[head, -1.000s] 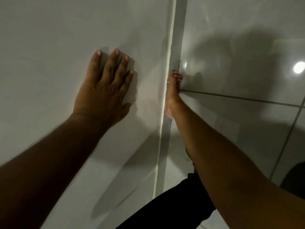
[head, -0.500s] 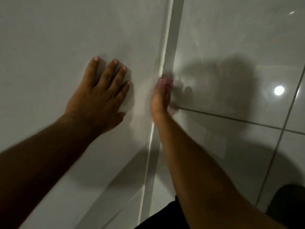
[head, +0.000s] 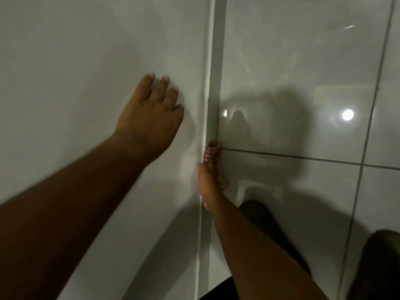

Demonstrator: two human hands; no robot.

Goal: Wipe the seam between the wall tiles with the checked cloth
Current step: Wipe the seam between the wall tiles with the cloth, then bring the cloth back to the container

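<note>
My right hand [head: 208, 178] pinches the checked cloth [head: 211, 151], bunched at my fingertips, into the vertical seam [head: 213, 118] running on above them. My left hand [head: 151, 118], open and empty, lies flat on the wall tile [head: 86, 61] beside, probably steadying me.

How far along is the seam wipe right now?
Done: nothing can be confirmed; the seam above the cloth looks much like the stretch below it, with a dark patch at the edge. In hand: the right hand presses the checked cloth into the seam, level with the horizontal grout line, while the left hand rests flat on the wall. Left: likely the stretches above and below.
</note>
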